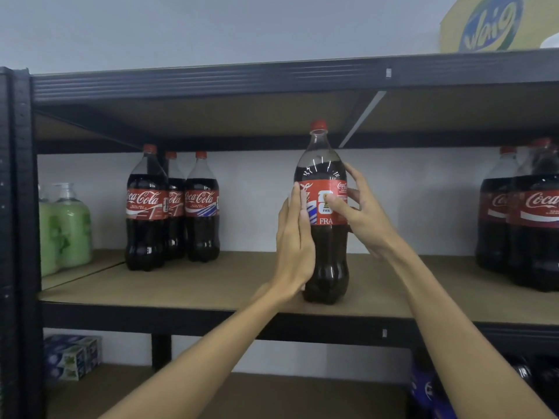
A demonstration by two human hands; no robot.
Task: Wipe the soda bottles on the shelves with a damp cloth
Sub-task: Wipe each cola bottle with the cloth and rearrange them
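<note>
Both bare forearms reach up and forward to the black metal rack [21, 189], meeting at one cola bottle [329, 261]. The left hand [296, 237] lies flat along the bottle's left side, fingers straight and together, pointing up and pressed on the edge of the red label. The right hand [361, 214] grips the bottle from the right: its thumb presses the front of the label and its fingers curl round the far side. The bottle stands upright near the front edge of the middle shelf [211, 282], a brown board, with its red cap just below the shelf above.

On the same shelf, well to the left, three more cola bottles [145, 207] stand close together towards the back. At the right edge another cluster of cola bottles [538, 225] is partly cut off. Two green soap bottles [71, 225] sit at the far left. A yellow box [484, 22] rests on the top shelf. Below, wrapped packs [72, 356] lie at the left, and dark bottles with blue labels [423, 385] at the right.
</note>
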